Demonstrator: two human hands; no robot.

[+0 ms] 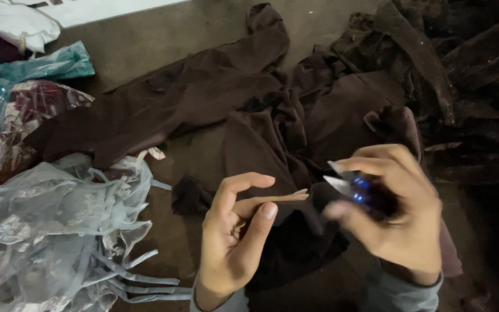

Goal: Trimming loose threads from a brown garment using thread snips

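Brown cloth (272, 133) spread on the floor before us, our left hand (235, 237) half open with fingers curled and empty above its near edge, our right hand (394, 208) gripping small blue-handled snips (347, 182), pale netted fabric (53, 231) at left.

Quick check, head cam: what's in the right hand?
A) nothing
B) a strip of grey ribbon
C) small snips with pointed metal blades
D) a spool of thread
C: the right hand holds small snips, their pointed metal blades aimed at the left hand, over the dark brown cloth.
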